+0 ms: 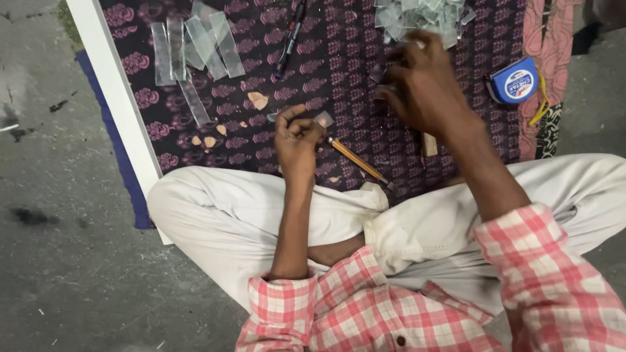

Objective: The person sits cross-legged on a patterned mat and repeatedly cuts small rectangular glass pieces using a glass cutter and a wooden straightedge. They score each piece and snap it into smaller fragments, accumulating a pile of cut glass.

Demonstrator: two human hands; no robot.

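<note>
Glass piece [324, 119] pinched in curled left hand [297, 140] | right hand [424, 85] spread over glass pile [420, 16], grip unclear

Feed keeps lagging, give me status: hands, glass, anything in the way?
Left hand pinches small glass piece. Right hand at glass pile. Cutter lies between; tape measure aside.

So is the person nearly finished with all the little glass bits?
Hard to say. Done, it seems: a heap of small glass pieces at the top of the patterned cloth. In hand: the left hand pinches one small glass piece, and the right hand reaches by the heap. Left: several long glass strips lie whole.
</note>
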